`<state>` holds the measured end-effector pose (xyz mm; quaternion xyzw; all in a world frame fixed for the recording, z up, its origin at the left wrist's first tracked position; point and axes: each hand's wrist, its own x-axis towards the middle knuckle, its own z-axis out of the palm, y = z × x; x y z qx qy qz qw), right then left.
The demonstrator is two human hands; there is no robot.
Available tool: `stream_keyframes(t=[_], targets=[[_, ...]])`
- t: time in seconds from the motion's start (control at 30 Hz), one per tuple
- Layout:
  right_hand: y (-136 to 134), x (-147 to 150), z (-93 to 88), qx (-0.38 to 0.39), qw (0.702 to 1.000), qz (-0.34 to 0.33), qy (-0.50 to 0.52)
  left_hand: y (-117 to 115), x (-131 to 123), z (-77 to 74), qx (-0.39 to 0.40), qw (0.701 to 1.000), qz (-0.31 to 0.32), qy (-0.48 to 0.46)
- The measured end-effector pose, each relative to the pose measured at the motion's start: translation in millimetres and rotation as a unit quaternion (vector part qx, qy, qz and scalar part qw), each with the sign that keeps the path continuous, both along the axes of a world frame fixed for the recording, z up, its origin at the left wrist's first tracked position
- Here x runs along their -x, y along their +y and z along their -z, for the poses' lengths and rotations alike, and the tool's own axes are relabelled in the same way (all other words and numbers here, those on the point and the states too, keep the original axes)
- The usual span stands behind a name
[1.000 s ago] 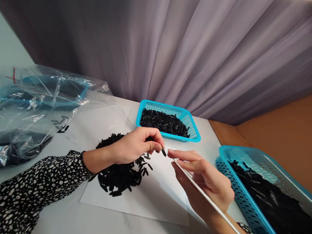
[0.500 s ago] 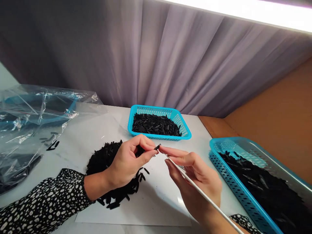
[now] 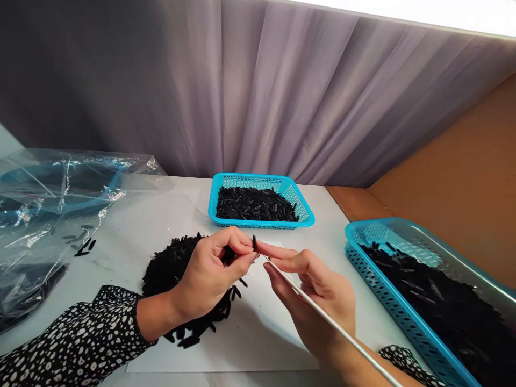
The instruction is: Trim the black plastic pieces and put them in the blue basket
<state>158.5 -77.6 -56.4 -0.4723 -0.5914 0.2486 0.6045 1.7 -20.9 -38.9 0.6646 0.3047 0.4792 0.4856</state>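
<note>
My left hand (image 3: 209, 271) pinches a small black piece (image 3: 254, 242) between thumb and forefinger, holding it upright above a pile of black pieces (image 3: 177, 269) on a white sheet (image 3: 262, 333). My right hand (image 3: 318, 290) holds a thin metal rod (image 3: 334, 325) that runs back toward my wrist. Its extended fingertips touch the black piece, and the rod's tip lies just below that piece.
A small blue basket (image 3: 300, 201) of black pieces stands at the back centre. A larger blue basket (image 3: 387, 290), also full, sits at the right. Clear plastic bags (image 3: 52, 199) lie at the left, with loose pieces (image 3: 84, 246) nearby. A curtain hangs behind.
The hands have come together: the left hand turned the black piece upright and the right fingertips now touch it. The view has tilted slightly.
</note>
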Motion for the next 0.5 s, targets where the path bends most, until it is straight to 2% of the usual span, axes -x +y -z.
stream_keyframes(t=[0.5], targets=[[1.4,1.7,0.4,0.002,1.000,0.003,0.007,-0.1,0.5,2.4,0.005,1.000,0.001,-0.002]])
